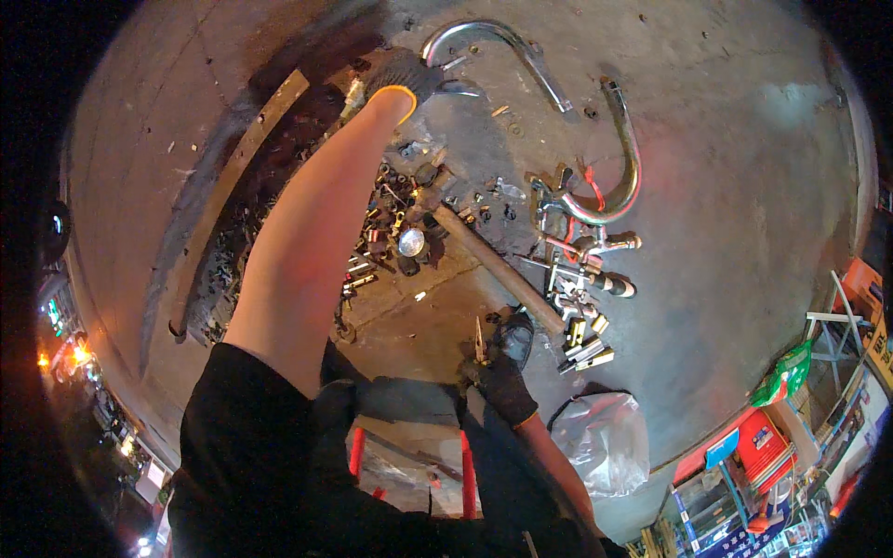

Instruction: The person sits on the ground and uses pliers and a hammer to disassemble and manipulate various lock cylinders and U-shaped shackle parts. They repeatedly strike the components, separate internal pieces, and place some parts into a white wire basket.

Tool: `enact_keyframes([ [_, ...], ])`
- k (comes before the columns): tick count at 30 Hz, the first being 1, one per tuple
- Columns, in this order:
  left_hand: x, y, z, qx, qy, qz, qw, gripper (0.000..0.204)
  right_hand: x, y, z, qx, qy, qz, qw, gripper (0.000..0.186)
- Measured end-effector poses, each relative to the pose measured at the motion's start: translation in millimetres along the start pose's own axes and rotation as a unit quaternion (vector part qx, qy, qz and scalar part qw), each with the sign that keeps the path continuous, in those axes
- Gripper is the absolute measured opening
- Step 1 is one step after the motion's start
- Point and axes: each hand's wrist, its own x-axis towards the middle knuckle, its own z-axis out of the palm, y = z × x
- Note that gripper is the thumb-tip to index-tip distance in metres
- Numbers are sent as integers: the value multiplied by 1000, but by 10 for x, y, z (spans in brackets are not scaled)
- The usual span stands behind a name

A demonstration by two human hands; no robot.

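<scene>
My left hand [406, 76], in a dark glove with a yellow cuff, reaches far forward. Its fingers close around the lower end of a curved chrome faucet [498, 33] lying on the floor, though the glove hides part of the grip. Close to my body, my right hand [502, 386], also dark-gloved, holds a pair of pliers [480, 342] with the jaws pointing forward. Between the hands lies a hammer with a wooden handle [498, 265]. A second curved chrome faucet [633, 167], with a red strip around it, rests to the right.
Small metal and plastic parts [395, 219] cover the floor ahead. Short brass and chrome pieces [588, 349] sit beside the hammer handle. A long bent strip [237, 177] is at left. A clear plastic bag [605, 442] stands right, near crates and tools [763, 446].
</scene>
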Motion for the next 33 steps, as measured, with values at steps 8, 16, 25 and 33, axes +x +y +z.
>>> enact_keyframes([
  [8,-540,-210,-246,250,-207,402,856,27,-4,-133,51,126,34,24,991,32],
  [16,-2416,-96,266,-550,-561,-53,616,35,-12,-805,-224,275,112,7,955,30],
  [25,-2946,-90,176,-443,-386,234,774,49,86,-1221,-196,51,180,-37,982,50],
  [33,-2990,-211,91,-390,-385,198,813,46,11,-1430,-12,-330,276,-258,865,54],
])
